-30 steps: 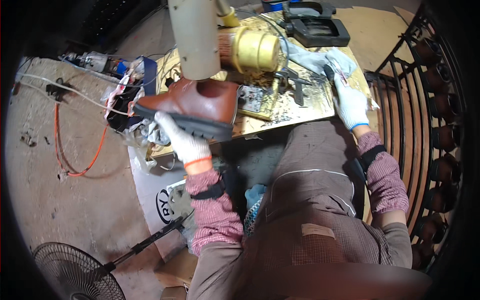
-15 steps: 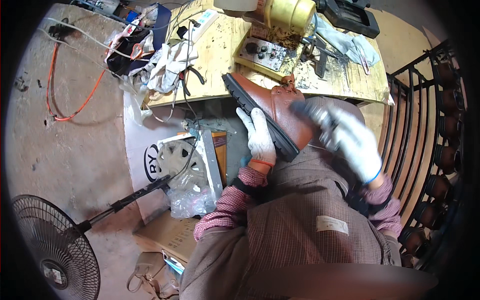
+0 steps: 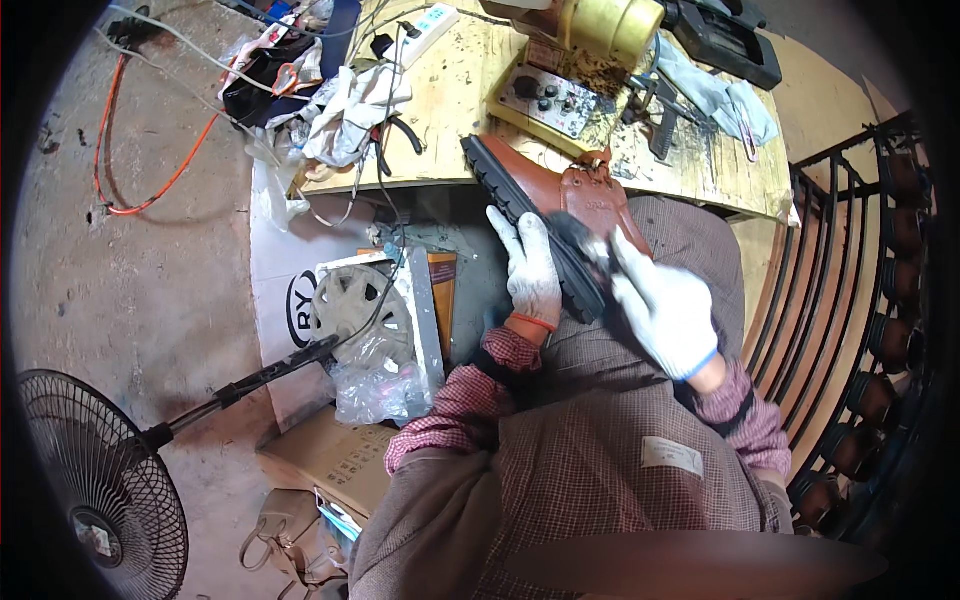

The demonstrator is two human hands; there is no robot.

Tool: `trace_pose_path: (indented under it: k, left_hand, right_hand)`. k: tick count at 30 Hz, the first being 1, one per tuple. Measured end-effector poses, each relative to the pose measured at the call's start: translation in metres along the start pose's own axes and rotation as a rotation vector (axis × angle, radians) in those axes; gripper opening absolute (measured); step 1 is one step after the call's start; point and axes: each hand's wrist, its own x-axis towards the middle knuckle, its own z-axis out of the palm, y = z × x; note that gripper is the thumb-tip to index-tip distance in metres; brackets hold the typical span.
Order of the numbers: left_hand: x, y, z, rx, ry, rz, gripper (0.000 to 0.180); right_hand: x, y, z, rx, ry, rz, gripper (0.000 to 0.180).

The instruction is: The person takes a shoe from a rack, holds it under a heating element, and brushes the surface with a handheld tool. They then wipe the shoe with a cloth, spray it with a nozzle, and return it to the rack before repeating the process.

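A brown leather shoe [image 3: 592, 195] with a thick black treaded sole [image 3: 510, 195] lies on its side across my lap, sole facing left. My left hand [image 3: 532, 268], in a white glove, presses flat against the sole and holds the shoe. In its own white glove, my right hand [image 3: 662, 305] is over the heel end of the shoe, blurred by motion; what it grips cannot be made out.
A wooden workbench [image 3: 455, 110] carries a yellow machine [image 3: 610, 25], a control box [image 3: 545, 100], rags, cables and a power strip. Boxes, a fan cover and plastic bags sit at my left knee. A floor fan [image 3: 95, 490] stands lower left; a metal rack [image 3: 860, 290] runs along the right.
The shoe has come off the workbench down onto my lap. My right hand left the bench's right end and now moves over the shoe's heel; my left hand still holds the sole.
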Motion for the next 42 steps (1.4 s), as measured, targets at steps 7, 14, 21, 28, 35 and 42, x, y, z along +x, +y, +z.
trace_pose_path:
  k: [7,14,21,28,35,42]
  left_hand:
    - [-0.005,0.007,-0.001,0.112,0.001,0.069,0.076]
    - [-0.004,0.008,0.002,0.112,-0.004,0.1,0.077]
    - [-0.008,0.015,0.005,0.071,-0.02,0.069,0.077]
    - [-0.008,0.021,-0.009,-0.046,-0.015,-0.148,0.074]
    - [-0.002,0.051,-0.027,-0.85,-0.453,-0.085,0.094]
    - [0.043,0.041,-0.024,-1.133,-1.065,-0.136,0.09]
  right_hand:
    - [-0.008,-0.021,-0.02,-0.168,-0.236,-0.012,0.056]
    - [0.03,-0.009,0.011,-0.221,-0.004,-0.061,0.051]
    - [0.019,-0.01,-0.01,-0.173,-0.068,-0.088,0.05]
    - [-0.012,-0.002,-0.074,-0.101,-0.4,-0.079,0.053]
    - [-0.013,0.101,-0.083,-0.182,0.418,0.257,0.047]
    - [0.033,0.19,-0.043,-0.82,-0.055,0.331,0.06]
